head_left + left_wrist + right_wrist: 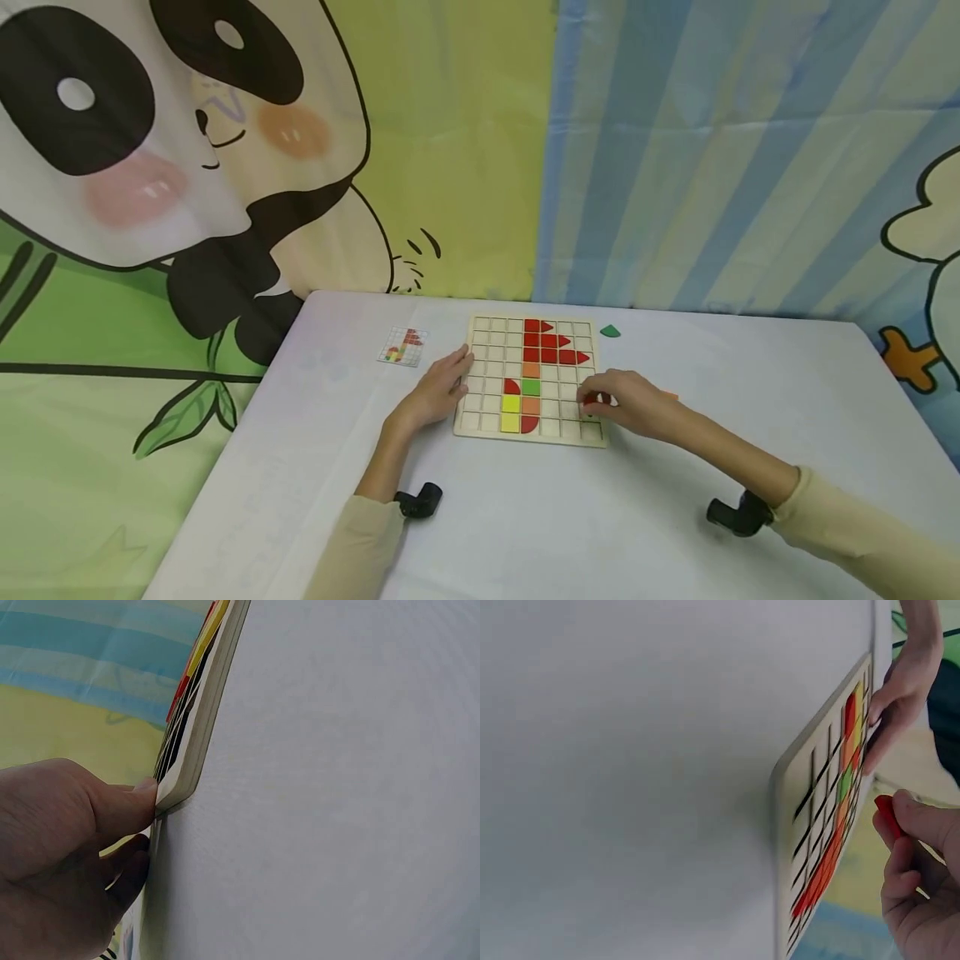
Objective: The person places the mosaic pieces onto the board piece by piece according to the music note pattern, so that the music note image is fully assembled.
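A wooden grid board (480,418) lies on the table with coloured tiles set in its squares. Red tiles (532,340) fill part of its far side; below them run orange, green (531,387), yellow (510,404) and more red tiles. My left hand (435,390) rests at the board's left edge, its thumb (124,806) touching the rim near a corner. Over the board's right side, my right hand (630,404) pinches a small red tile (889,816) between thumb and fingertips. The tile's full shape is hidden by the fingers.
A small pattern card (403,347) lies left of the board. Beyond the board's far right corner is a green tile (611,331). An orange tile (671,395) shows partly behind the right wrist. A printed cloth (465,150) hangs behind the white table (525,517).
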`<state>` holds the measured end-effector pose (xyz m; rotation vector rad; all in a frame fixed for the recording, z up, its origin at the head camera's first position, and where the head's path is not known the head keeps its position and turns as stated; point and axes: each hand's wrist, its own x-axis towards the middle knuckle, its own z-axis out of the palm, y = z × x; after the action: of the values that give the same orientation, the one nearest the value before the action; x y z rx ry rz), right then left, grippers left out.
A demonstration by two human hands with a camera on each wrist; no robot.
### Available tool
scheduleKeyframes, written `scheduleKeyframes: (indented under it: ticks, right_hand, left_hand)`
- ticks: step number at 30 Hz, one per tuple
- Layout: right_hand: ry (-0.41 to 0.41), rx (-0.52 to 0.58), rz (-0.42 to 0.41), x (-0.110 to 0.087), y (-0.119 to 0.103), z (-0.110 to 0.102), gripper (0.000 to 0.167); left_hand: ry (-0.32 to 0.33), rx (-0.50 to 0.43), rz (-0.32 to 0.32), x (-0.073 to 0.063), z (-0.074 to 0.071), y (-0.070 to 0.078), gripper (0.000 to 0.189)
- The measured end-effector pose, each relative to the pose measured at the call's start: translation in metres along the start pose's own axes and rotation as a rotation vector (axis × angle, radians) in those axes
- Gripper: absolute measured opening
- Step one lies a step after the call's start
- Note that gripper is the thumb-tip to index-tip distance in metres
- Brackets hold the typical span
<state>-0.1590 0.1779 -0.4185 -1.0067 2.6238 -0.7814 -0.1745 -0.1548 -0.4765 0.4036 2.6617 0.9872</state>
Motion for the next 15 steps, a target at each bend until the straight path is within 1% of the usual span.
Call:
scheduleKeyframes:
  ticks: [2,4,7,11,13,15]
  right_hand:
    - [-0.007,0.039,-0.035,0.016,-0.009,0.008,0.006]
    - [-0.017,0.07,-0.069,0.034,-0.018,0.014,0.006]
    - [-0.045,0.045,-0.134,0.062,-0.031,0.02,0.005]
    - [-0.126,0.003,-0.206,0.1,-0.038,0.028,0.004]
    - [-0.181,0.001,-0.221,0.115,-0.038,0.032,0.003]
    - [-0.235,-0.005,-0.216,0.127,-0.037,0.035,0.004]
  left_hand:
    - [-0.003,0.005,0.006,0.0,0.0,-0.001,0.057]
    - [-0.006,0.006,0.006,0.001,0.0,-0.002,0.057]
    - [-0.011,0.007,0.003,0.002,0.001,-0.003,0.058]
    - [-0.007,0.013,0.005,0.002,0.001,-0.004,0.058]
    - [-0.005,0.014,0.006,0.002,0.001,-0.004,0.058]
    - [-0.006,0.01,0.009,0.002,0.0,-0.004,0.059]
